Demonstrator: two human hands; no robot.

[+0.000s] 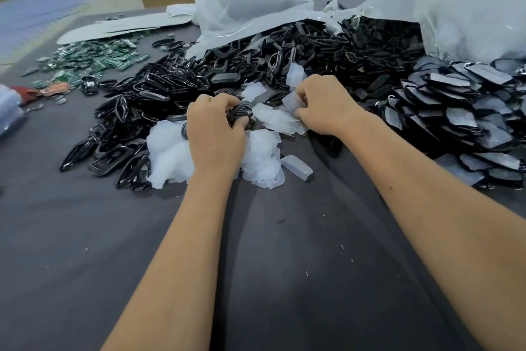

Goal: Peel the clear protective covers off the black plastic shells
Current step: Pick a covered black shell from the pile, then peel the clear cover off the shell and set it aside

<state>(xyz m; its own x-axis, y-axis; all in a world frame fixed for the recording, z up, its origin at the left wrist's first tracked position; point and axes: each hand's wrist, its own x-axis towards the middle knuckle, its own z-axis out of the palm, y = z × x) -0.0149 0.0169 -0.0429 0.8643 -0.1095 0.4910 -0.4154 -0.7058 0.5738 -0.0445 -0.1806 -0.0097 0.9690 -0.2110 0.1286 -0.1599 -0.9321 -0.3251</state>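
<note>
- Left hand curled round a black shell, held above the worktop.
- Right hand pinches a clear cover just right of the shell.
- Peeled covers heaped beneath both hands.

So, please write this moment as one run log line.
left hand: holds black shell | right hand: pinches clear cover | step: peeling

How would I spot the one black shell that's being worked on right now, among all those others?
Start at the big heap of black shells across the dark table, then come down to the two hands in front of it. The shell in hand is the one the left hand grips, lifted off the pile, unlike the loose ones lying around.
</note>
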